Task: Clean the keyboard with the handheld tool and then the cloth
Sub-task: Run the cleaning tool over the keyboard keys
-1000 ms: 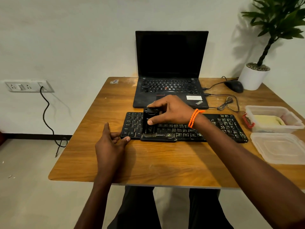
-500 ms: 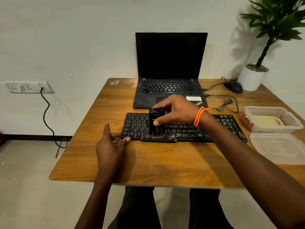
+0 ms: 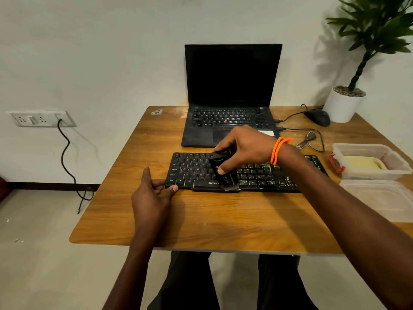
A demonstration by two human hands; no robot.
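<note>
- The black keyboard [image 3: 245, 173] lies flat across the middle of the wooden counter [image 3: 223, 220], just in front of the open laptop [image 3: 231, 97], whose screen is dark.
- The right hand [image 3: 243, 148] grips the black handheld tool [image 3: 223, 171], fingers and thumb curled round its upper part; the tool stands tilted on the keys near the keyboard's middle, its lower end at the front edge by the space bar.
- The left hand [image 3: 152, 195] rests on the counter at the keyboard's front left corner, fingers loosely bent and fingertips touching that corner, holding nothing.
- An orange cord bracelet [image 3: 278, 149] circles the right wrist.
- At the right edge stands a clear plastic container [image 3: 371, 162] with something pale yellow inside; its lid [image 3: 384, 198] lies just in front of it.
- A black mouse [image 3: 318, 117] and a white plant pot [image 3: 343, 106] sit at the far right corner, with a thin black cable [image 3: 312, 139] looped between mouse and container.
</note>
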